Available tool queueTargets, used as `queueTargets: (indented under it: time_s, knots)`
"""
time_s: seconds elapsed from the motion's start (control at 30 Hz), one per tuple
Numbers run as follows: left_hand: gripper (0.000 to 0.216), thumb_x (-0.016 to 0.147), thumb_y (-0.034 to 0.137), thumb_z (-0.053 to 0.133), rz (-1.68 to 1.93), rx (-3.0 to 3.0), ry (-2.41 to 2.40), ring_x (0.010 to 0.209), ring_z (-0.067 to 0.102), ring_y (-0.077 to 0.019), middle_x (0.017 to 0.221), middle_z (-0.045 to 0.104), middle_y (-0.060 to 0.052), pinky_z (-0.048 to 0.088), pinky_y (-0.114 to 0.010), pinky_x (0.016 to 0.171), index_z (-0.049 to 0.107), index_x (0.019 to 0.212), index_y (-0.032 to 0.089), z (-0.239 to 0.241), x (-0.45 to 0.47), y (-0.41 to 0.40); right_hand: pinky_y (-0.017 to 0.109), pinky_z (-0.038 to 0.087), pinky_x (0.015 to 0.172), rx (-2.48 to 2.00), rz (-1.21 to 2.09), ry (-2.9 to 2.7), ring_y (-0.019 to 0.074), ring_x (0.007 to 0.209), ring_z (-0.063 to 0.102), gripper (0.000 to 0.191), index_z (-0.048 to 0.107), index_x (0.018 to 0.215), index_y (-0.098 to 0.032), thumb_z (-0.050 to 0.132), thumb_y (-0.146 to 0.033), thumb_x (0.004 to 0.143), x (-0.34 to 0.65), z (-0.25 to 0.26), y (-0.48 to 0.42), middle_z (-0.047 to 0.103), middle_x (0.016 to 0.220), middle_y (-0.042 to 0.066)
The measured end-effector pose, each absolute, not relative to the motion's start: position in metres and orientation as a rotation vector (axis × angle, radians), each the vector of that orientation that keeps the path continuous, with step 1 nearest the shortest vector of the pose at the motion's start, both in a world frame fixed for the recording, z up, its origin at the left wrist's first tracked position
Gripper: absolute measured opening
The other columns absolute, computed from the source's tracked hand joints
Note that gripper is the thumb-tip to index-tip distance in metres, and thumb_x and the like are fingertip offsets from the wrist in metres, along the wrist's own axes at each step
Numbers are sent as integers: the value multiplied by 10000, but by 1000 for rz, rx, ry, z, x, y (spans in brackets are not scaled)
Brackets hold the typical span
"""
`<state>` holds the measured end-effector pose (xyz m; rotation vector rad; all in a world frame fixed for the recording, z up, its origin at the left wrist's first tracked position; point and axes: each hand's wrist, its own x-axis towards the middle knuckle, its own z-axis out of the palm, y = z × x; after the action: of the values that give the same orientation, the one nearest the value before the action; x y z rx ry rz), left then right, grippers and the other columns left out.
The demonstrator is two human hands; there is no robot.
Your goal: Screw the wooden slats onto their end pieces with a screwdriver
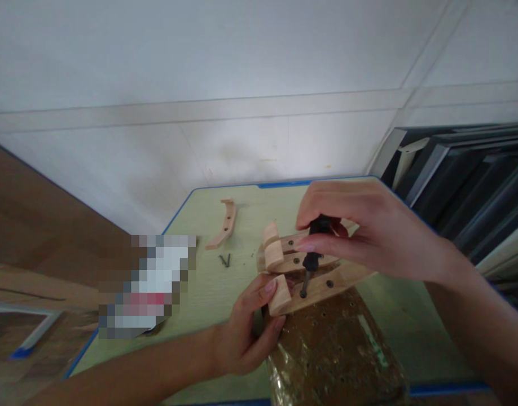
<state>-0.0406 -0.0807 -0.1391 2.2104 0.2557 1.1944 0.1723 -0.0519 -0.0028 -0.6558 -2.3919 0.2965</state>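
Observation:
My right hand (360,231) is closed round the black handle of a small screwdriver (312,256), whose tip points down into a wooden assembly (322,279) of curved slats and rounded blocks. My left hand (246,332) grips the near end of that assembly, thumb on a rounded block (280,296). The assembly rests on a brown speckled board (335,349) with small holes.
A loose curved wooden piece (223,225) with holes and two dark screws (225,260) lie on the pale green table (200,293) with a blue edge. A blurred-out patch (149,285) sits at the table's left. Dark framed panels (474,180) lean at the right by the white wall.

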Motion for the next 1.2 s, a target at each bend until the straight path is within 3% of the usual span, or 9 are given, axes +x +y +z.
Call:
queueTargets:
  time_s: [0.17,0.4,1.2]
  knots:
    - [776,675,-61,451,1219,2190,251,989,465,-226,1088,460,-114,438,-414,834,156,1355,168,-144,-44,-81,199,429,701,-511,508,-2389,85,800,571,144,617,915,-72,546,-174,841,178,2,-55,632,852,49]
    - [793,651,-83,446,1225,2202,236,1009,458,-231,1093,462,-117,432,-409,837,161,1355,148,-144,-44,-80,199,463,776,-429,718,-2453,111,925,594,254,610,1071,-40,504,-121,854,185,9,-55,639,1016,101]
    - [722,715,-40,441,1233,2202,253,1079,443,-253,1123,464,-128,420,-430,884,164,1354,150,-146,-43,-81,212,443,603,-490,806,-2300,87,696,588,240,656,933,-70,616,-260,792,182,2,-49,668,810,59]
